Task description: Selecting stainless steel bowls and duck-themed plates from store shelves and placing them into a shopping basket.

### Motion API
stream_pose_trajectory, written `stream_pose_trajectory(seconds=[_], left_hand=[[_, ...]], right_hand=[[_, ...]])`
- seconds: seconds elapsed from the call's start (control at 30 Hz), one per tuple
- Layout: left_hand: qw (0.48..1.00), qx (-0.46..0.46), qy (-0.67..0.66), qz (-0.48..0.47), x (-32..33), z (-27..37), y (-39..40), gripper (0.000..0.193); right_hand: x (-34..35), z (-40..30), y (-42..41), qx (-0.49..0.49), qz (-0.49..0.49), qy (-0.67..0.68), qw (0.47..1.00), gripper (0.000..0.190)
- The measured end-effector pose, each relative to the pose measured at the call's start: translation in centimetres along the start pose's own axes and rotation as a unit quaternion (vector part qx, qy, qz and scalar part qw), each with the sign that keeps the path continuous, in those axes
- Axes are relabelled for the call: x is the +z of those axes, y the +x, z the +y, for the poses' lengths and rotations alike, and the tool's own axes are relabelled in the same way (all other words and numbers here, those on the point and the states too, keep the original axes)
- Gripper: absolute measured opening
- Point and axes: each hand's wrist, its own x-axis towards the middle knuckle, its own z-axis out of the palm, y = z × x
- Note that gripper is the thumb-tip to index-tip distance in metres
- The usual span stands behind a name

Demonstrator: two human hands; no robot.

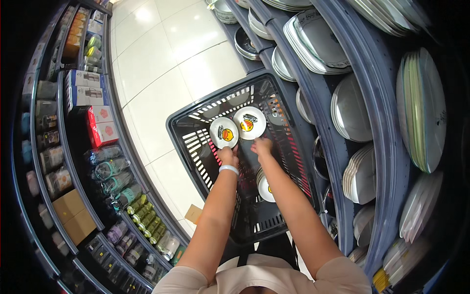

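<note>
Both of my hands reach into a black plastic shopping basket with slotted walls [180, 154]. My left hand [228, 156] grips the near rim of a small white dish with a yellow duck face [224, 132]. Beside it, my right hand [261, 147] holds the near edge of a second white duck dish [250, 123]. The two dishes lie side by side, their printed faces up, near the basket's far end. Partly hidden under my right forearm, a stack of white dishes [265, 189] sits nearer to me in the basket.
Shelves with stacked plates [352, 106] and square dishes [319, 40] stand close at the right. On the left, shelves hold boxed goods [86, 86], wrapped bottles [114, 169] and jars [147, 217]. A cardboard piece [193, 214] is on the tiled floor [154, 88].
</note>
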Motion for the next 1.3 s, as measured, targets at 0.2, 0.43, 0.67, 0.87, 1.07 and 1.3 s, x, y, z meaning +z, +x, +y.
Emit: stream_pose_trajectory(seconds=[0.2,0.43,0.67,0.87,1.07,1.3], left_hand=[[0.994,-0.079,-0.033,-0.064,2.0,-1.7,-2.6,0.026],[0.995,-0.07,0.067,-0.021,-2.1,0.7,-4.5,0.021],[0.969,0.0,0.113,-0.219,-2.9,-1.0,-17.6,0.023],[0.865,0.077,0.219,-0.444,-6.2,-3.6,-33.9,0.019],[0.663,0.14,0.298,-0.673,-7.9,-8.0,-49.1,0.019],[0.462,0.124,0.364,-0.799,-9.0,-14.9,-60.9,0.023]], right_hand=[[-4.4,0.9,0.1,-0.177,0.099,-0.125,0.971,0.038],[-4.9,-2.1,-16.6,-0.197,-0.068,0.008,0.978,0.038],[-14.6,0.1,-26.1,-0.34,-0.076,-0.024,0.937,0.028],[-25.1,0.7,-36.1,-0.417,-0.012,-0.002,0.909,0.024],[-36.5,4.5,-44.7,-0.463,0.116,0.042,0.878,0.014],[-50.6,7.8,-51.7,-0.535,0.429,0.175,0.706,0.008]])
